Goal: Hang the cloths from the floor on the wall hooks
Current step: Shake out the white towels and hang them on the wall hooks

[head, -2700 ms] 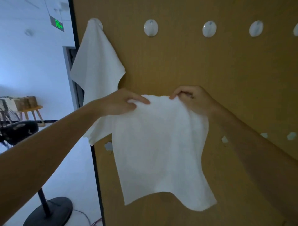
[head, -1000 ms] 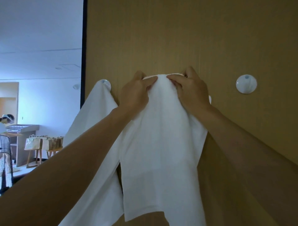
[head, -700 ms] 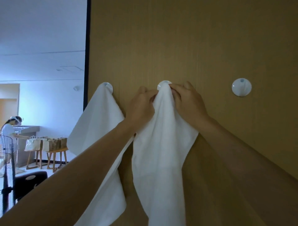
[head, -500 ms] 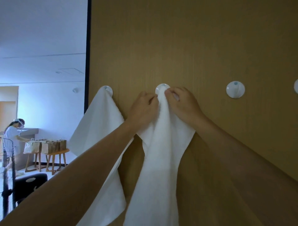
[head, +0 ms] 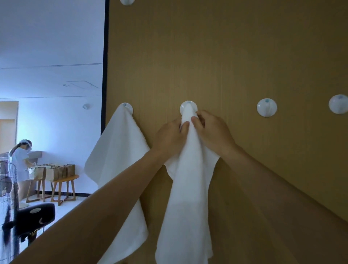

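Observation:
A white cloth (head: 188, 188) hangs bunched from the second round white hook (head: 188, 106) on the brown wooden wall (head: 226, 56). My left hand (head: 170, 139) and my right hand (head: 212, 132) both pinch the cloth just below that hook, thumbs nearly touching. Another white cloth (head: 118, 160) hangs from the first hook (head: 128, 108) to the left, partly behind my left forearm.
Two bare white hooks (head: 266, 107) (head: 339, 104) sit to the right in the same row, and one more hook (head: 127, 1) shows at the top edge. Left of the wall's edge is an open room with a person (head: 19, 162), a small table with paper bags (head: 56, 172) and a black fan (head: 33, 216).
I lifted the cloth up from chest height to the second hook and draped its top over it. Both hands have slid down a little, gathering the cloth into a narrow bunch.

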Tool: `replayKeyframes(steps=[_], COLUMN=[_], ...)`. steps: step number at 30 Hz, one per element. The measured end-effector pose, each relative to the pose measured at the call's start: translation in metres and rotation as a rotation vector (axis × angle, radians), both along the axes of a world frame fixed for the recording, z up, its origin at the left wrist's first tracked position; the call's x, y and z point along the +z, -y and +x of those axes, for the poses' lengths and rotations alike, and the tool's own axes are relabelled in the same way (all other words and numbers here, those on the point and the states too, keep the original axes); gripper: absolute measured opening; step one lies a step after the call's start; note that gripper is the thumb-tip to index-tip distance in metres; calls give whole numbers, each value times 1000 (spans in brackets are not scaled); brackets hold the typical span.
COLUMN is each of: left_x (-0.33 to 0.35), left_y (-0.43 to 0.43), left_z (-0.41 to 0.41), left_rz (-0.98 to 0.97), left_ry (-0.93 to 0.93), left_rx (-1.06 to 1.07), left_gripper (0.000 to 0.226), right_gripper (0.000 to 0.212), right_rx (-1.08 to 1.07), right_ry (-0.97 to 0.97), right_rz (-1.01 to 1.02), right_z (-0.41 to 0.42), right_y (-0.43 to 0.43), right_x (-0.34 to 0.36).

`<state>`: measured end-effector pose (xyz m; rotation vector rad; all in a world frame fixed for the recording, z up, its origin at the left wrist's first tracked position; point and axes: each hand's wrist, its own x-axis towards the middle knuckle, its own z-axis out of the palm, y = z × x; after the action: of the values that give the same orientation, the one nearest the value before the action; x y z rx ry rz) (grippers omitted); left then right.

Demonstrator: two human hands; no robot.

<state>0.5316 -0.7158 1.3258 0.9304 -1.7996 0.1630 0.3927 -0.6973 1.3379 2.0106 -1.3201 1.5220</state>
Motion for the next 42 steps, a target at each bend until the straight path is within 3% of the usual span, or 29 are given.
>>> replayKeyframes(steps=[3,7,12,14,18,25,31,37,42], left_x=[-12,-18,-19,-20,-19,-22,-32,-35,-42], left_y=[-4,0,3,5,0,-4,1,-10,-9], left_z=[-1,-1,4,6,7,8,6,12,15], left_rz=[38,-52,-118,-87,-104,-59,135,-132,-204], left_ry=[-44,-41,-12,-2,-36,-27,-78,-64,5], left_rx=[-30,97,111,119,39,-139,-164,-80,-45], left_gripper=[43,49,44,41,19,40,41,52,57], right_gripper=[27,25,21,16,27,40,43,52,58], right_rx=[53,25,-382,-459,-282,-192,33,-38,-70], right_ry=[48,52,-82,-112,-19,36,90,56,59], right_rz=[-9,-73,-297,-293,-145,-113,98,21,-55], right_z=[-6,-16,-25,-23,-12,3,11,5,3], right_y=[0,8,11,8,5,0,-8,-5,-4], right_x=[-14,-25,-28,-27,-22,-29,-23,-35,-47])
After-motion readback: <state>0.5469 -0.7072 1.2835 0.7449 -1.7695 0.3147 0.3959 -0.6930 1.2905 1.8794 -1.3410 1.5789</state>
